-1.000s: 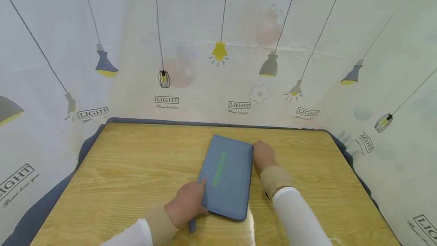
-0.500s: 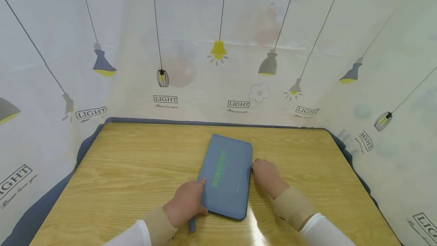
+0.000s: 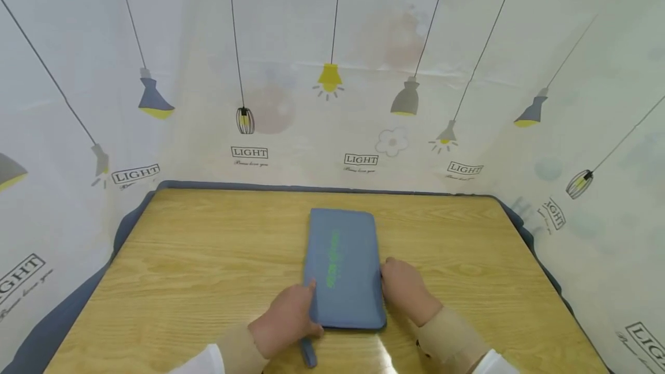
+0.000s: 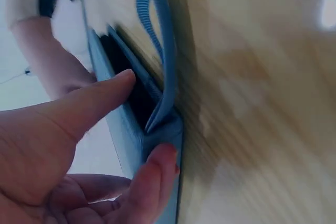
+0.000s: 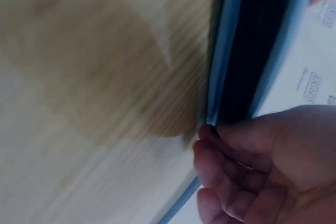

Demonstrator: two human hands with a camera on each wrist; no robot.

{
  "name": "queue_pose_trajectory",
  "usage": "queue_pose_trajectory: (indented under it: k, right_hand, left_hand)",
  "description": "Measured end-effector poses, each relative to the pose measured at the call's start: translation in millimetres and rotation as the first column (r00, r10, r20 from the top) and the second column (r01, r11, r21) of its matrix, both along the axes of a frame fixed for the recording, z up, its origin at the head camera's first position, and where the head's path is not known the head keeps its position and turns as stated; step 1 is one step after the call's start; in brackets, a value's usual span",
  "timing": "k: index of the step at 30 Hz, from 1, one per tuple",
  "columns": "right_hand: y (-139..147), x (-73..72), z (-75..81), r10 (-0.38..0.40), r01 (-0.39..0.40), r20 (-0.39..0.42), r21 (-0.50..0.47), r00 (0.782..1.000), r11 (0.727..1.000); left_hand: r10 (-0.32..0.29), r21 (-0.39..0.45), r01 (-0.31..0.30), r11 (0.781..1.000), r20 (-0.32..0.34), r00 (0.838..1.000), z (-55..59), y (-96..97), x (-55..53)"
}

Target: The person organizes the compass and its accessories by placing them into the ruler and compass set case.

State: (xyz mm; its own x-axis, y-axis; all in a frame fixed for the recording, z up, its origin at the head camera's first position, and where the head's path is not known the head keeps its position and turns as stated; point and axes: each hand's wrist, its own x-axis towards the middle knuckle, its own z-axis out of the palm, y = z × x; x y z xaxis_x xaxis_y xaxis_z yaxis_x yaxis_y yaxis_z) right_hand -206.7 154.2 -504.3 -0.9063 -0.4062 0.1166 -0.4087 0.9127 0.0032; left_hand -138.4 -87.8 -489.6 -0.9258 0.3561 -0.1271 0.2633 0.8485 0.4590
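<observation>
A flat blue zip pouch (image 3: 355, 270) with green print lies lengthwise on the wooden table, a wrist strap (image 3: 308, 352) sticking out at its near left corner. My left hand (image 3: 287, 316) holds that corner; in the left wrist view its thumb (image 4: 113, 85) reaches over the unzipped edge and a finger presses the end below the strap. Beside the pouch's right edge, my right hand (image 3: 407, 290) pinches a small dark zipper pull (image 5: 213, 129) between thumb and finger. Behind the pull, the mouth of the pouch gapes, dark inside (image 5: 257, 51).
The table (image 3: 208, 247) has a light wood grain. White sheeting (image 3: 291, 27) printed with hanging lamps encloses its far side and both flanks, with a dark blue border along the table's edges. Light glares off the wood near the pouch's near end.
My right hand has slid toward me along the pouch's right edge from the far corner. The pouch has turned a little counterclockwise, its far end swinging left. My left hand keeps its hold.
</observation>
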Motion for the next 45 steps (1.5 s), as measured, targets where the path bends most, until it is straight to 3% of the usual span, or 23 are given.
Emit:
queue_pose_trajectory:
  k: [7, 10, 13, 16, 18, 20, 24, 27, 31, 34, 38, 41, 45]
  right_hand:
    - [5, -42.1, -8.9, 0.048, -0.047, -0.058, 0.017, 0.997, 0.999]
    - [9, -52.6, -10.5, 0.099, -0.099, -0.054, 0.016, 0.994, 0.995]
    - [11, -55.8, -11.1, 0.126, -0.125, -0.044, 0.018, 0.991, 0.992]
    - [11, -55.2, -11.4, 0.125, -0.126, -0.030, 0.001, 0.992, 0.992]
    - [11, -54.8, -12.1, 0.113, -0.113, -0.024, -0.007, 0.993, 0.994]
    - [10, -54.8, -12.1, 0.101, -0.102, -0.014, -0.020, 0.995, 0.995]
    - [10, -54.8, -11.3, 0.091, -0.091, -0.003, -0.032, 0.996, 0.995]
    - [11, -54.5, -11.6, 0.097, -0.098, -0.009, -0.039, 0.995, 0.994]
    - [12, -54.2, -12.3, 0.108, -0.109, -0.016, -0.030, 0.994, 0.994]
    - [12, -54.1, -11.7, 0.117, -0.118, -0.028, -0.020, 0.993, 0.993]
    - [10, -54.2, -10.9, 0.112, -0.113, -0.030, -0.014, 0.993, 0.994]
    - [12, -54.5, -11.0, 0.107, -0.107, -0.021, -0.020, 0.994, 0.994]
    - [17, -55.6, -13.3, 0.128, -0.130, -0.048, -0.051, 0.991, 0.990]
  left_hand:
    - [-0.114, 0.206, 0.094, 0.974, 0.088, 0.990, -1.9, 12.6, 11.4]
    - [-0.139, 0.221, 0.125, 0.967, 0.046, 0.989, -2.4, 11.9, 8.2]
    - [-0.080, 0.214, 0.093, 0.972, -0.068, 0.994, -1.5, 3.9, -6.8]
    - [0.036, 0.214, 0.010, 0.977, -0.207, 0.978, -1.4, -10.0, -32.1]
    - [0.090, 0.227, -0.037, 0.973, -0.227, 0.970, -0.6, -21.7, -50.2]
    - [0.105, 0.238, -0.051, 0.970, -0.221, 0.970, -2.4, -33.6, -67.7]
    - [0.062, 0.193, -0.031, 0.981, -0.157, 0.986, -6.1, -49.0, -95.1]
    - [0.010, 0.075, 0.001, 0.997, -0.153, 0.988, -7.2, -51.1, -109.6]
    - [-0.038, -0.076, 0.030, 0.997, -0.110, 0.993, -6.2, -50.7, -122.1]
    - [-0.050, -0.140, 0.042, 0.989, -0.058, 0.997, -7.3, -51.4, -129.0]
    - [-0.035, -0.129, 0.033, 0.991, -0.012, 0.999, -10.0, -53.3, -134.4]
    - [-0.022, -0.109, 0.019, 0.994, -0.024, 0.999, -12.7, -54.4, -136.2]
    - [-0.006, -0.155, -0.005, 0.988, -0.071, 0.997, -17.8, -57.3, -134.1]
